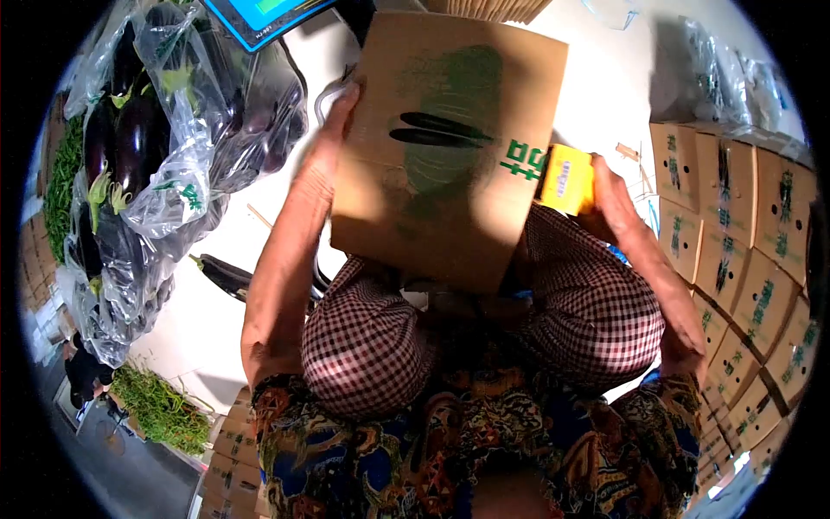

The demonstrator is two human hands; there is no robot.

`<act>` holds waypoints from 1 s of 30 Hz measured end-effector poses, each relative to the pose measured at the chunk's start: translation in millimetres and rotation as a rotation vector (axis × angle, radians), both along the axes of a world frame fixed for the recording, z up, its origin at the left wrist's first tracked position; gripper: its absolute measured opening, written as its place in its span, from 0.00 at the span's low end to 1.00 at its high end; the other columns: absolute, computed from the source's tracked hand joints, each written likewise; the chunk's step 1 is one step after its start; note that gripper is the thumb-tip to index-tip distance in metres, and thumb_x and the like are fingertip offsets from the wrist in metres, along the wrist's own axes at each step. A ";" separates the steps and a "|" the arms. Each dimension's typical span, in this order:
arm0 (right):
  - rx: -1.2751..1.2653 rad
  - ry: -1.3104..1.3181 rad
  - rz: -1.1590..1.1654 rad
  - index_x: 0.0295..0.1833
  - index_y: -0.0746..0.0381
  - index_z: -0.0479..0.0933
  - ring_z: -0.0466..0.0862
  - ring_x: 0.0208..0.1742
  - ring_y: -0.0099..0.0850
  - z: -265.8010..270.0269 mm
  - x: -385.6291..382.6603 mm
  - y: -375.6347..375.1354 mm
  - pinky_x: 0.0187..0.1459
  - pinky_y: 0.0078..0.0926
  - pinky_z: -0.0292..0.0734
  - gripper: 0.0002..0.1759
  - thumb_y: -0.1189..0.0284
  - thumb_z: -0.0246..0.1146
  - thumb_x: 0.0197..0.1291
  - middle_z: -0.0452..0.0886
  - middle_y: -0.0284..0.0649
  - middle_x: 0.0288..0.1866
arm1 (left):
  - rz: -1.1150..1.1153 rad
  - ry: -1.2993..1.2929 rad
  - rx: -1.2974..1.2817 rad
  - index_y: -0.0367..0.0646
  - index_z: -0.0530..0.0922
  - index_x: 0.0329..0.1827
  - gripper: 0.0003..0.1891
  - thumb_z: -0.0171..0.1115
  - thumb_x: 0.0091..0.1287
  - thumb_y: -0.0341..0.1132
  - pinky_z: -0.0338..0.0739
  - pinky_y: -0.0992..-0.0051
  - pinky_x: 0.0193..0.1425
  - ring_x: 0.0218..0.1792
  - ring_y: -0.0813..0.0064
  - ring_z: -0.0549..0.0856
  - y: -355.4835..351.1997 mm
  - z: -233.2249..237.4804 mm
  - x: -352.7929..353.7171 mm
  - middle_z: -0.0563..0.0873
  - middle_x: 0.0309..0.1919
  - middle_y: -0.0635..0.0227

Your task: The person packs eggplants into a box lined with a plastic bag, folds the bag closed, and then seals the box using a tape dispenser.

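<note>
A brown cardboard box stands in front of my knees, printed with dark eggplants on a green patch and a green character. My left hand grips its left edge; some of its fingers are hidden behind the cardboard. On the other side, my right hand is closed around a yellow item with a barcode label, close against the box's right edge. What kind of item it is I cannot make out. A loose eggplant lies on the floor beyond my left forearm.
Clear plastic bags with eggplants fill the left side. A blue-framed device with a screen sits at the top. Stacked cartons line the right. Green peppers are heaped lower left, near another person.
</note>
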State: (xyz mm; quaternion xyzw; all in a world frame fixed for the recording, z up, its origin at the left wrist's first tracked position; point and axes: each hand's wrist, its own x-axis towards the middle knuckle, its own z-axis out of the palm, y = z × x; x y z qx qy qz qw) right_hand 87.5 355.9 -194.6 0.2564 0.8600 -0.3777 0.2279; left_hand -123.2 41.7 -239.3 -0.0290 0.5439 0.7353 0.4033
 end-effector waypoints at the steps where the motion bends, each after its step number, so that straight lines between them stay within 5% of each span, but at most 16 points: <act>1: 0.032 0.029 0.012 0.54 0.62 0.62 0.81 0.46 0.53 22.8 0.5 -3.0 0.45 0.43 0.78 0.21 0.66 0.61 0.60 0.79 0.58 0.46 | -0.017 0.098 0.000 0.41 0.68 0.67 0.35 0.54 0.66 0.59 0.73 0.70 0.60 0.54 0.70 0.77 4.2 -2.1 10.4 0.78 0.57 0.60; 4: 0.309 0.407 0.556 0.49 0.63 0.62 0.83 0.36 0.51 97.2 -26.7 -15.7 0.35 0.44 0.79 0.20 0.67 0.63 0.58 0.79 0.54 0.35 | -0.048 0.479 -0.025 0.40 0.68 0.67 0.33 0.53 0.68 0.57 0.73 0.70 0.59 0.54 0.71 0.77 11.7 -13.2 33.6 0.78 0.56 0.60; 5: 0.307 0.348 0.546 0.47 0.61 0.61 0.83 0.30 0.46 102.8 -32.8 -19.0 0.31 0.42 0.79 0.20 0.67 0.64 0.57 0.78 0.51 0.31 | -0.096 0.777 -0.034 0.40 0.68 0.66 0.32 0.52 0.69 0.56 0.73 0.70 0.60 0.55 0.72 0.77 10.0 -22.6 27.5 0.78 0.57 0.60; 8: 0.266 0.246 0.577 0.48 0.64 0.62 0.83 0.25 0.42 110.7 -55.4 -46.9 0.31 0.42 0.82 0.25 0.66 0.69 0.53 0.78 0.56 0.34 | -0.229 0.847 -0.360 0.37 0.68 0.65 0.30 0.47 0.72 0.53 0.71 0.70 0.61 0.56 0.71 0.75 -16.3 -78.4 -0.2 0.78 0.56 0.63; 10: 0.327 0.621 0.685 0.54 0.72 0.65 0.83 0.30 0.47 104.6 -76.8 -67.6 0.32 0.40 0.81 0.34 0.61 0.71 0.51 0.78 0.58 0.42 | -0.254 0.290 -0.483 0.38 0.71 0.64 0.32 0.43 0.72 0.58 0.70 0.71 0.60 0.55 0.69 0.76 -20.8 -40.0 -15.1 0.80 0.54 0.62; 11: 0.406 0.635 0.685 0.54 0.72 0.66 0.83 0.32 0.48 102.5 -83.6 -80.4 0.33 0.40 0.80 0.34 0.60 0.70 0.50 0.78 0.58 0.42 | -0.145 0.280 -0.443 0.39 0.73 0.62 0.35 0.39 0.71 0.62 0.69 0.74 0.60 0.56 0.68 0.75 -17.3 -16.8 -8.6 0.81 0.53 0.58; 13: 0.444 0.614 0.669 0.53 0.72 0.66 0.83 0.35 0.50 104.7 -97.3 -105.4 0.36 0.42 0.80 0.34 0.60 0.71 0.49 0.79 0.58 0.40 | -0.111 0.437 -0.196 0.40 0.68 0.67 0.24 0.47 0.73 0.44 0.64 0.72 0.69 0.64 0.64 0.72 -18.3 -2.7 -1.5 0.73 0.62 0.55; 16: 0.350 0.555 0.687 0.52 0.71 0.66 0.84 0.37 0.52 113.1 -117.6 -123.6 0.40 0.44 0.79 0.34 0.62 0.72 0.48 0.81 0.58 0.35 | -0.274 0.834 -0.304 0.40 0.63 0.70 0.26 0.52 0.68 0.25 0.64 0.71 0.73 0.68 0.60 0.69 -26.7 14.7 1.6 0.65 0.69 0.56; 22: 0.424 0.619 0.731 0.51 0.70 0.66 0.83 0.37 0.54 110.9 -125.3 -133.9 0.40 0.45 0.79 0.32 0.63 0.72 0.48 0.81 0.57 0.35 | -0.297 1.153 -0.516 0.41 0.66 0.67 0.29 0.63 0.61 0.28 0.77 0.66 0.59 0.56 0.55 0.80 -36.6 33.3 -10.3 0.75 0.62 0.54; 25: 0.368 0.468 0.703 0.52 0.70 0.66 0.83 0.38 0.53 126.2 -120.8 -131.6 0.43 0.44 0.80 0.31 0.64 0.70 0.50 0.81 0.57 0.38 | -0.312 1.250 -0.726 0.40 0.70 0.63 0.24 0.58 0.67 0.42 0.77 0.60 0.54 0.52 0.50 0.81 -41.3 25.7 -22.2 0.81 0.51 0.49; 27: 0.365 0.387 0.698 0.53 0.70 0.65 0.84 0.39 0.52 128.1 -104.7 -109.1 0.45 0.44 0.80 0.30 0.64 0.69 0.51 0.81 0.57 0.41 | -0.170 1.006 -0.748 0.39 0.74 0.60 0.25 0.48 0.72 0.50 0.75 0.59 0.54 0.52 0.48 0.81 -39.0 35.6 -17.4 0.84 0.46 0.47; 30: 0.352 0.452 0.651 0.55 0.69 0.67 0.85 0.34 0.50 108.4 -77.6 -77.5 0.38 0.43 0.83 0.31 0.64 0.68 0.50 0.82 0.57 0.34 | -0.152 0.972 -0.714 0.40 0.75 0.60 0.22 0.47 0.73 0.47 0.75 0.61 0.55 0.52 0.48 0.82 -31.3 53.0 -10.3 0.83 0.47 0.48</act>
